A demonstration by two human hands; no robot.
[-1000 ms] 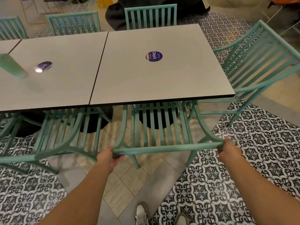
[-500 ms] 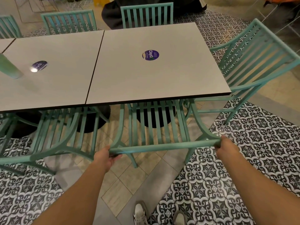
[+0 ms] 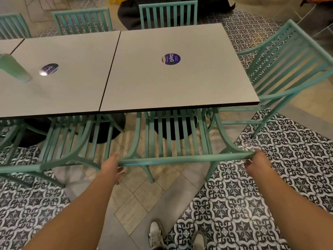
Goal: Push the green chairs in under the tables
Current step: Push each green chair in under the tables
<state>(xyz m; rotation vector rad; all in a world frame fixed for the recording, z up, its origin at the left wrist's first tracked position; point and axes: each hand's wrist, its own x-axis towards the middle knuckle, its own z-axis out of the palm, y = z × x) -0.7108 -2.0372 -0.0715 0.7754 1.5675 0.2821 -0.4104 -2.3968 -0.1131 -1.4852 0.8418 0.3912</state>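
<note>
While gripping the chair's top rail [image 3: 180, 159] (arms outstretched): left hand [image 3: 110, 166], right hand [image 3: 258, 162].

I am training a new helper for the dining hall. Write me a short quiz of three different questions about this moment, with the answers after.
1. True or false: both hands hold the top rail of the chair in front.
2. Which chair plainly stands out from the table? A) the chair in front B) the chair at the right end C) the far chair
3. Fill in: the round sticker on the table is ____ in colour.

Key:
1. True. The left hand and right hand grip the rail at its two ends.
2. B. It stands angled, its seat clear of the table edge.
3. Purple.
</note>
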